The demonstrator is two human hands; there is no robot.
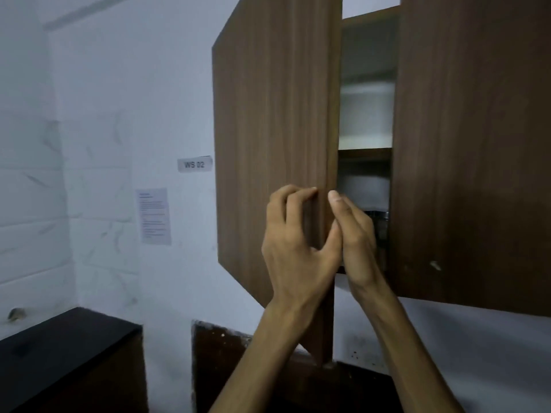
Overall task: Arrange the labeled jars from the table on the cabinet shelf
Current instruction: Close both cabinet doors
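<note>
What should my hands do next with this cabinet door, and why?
Probably swing the left door further open. The left hand curls round its free edge, the right hand sits in the narrow gap beside it, and the right door covers the rest. Only a slice of the shelf shows, too narrow for placing jars.

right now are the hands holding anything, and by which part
No jar is held. The left hand grips the free vertical edge of the left cabinet door, fingers curled over its front. The right hand reaches behind that same edge; its grip is hidden.
</note>
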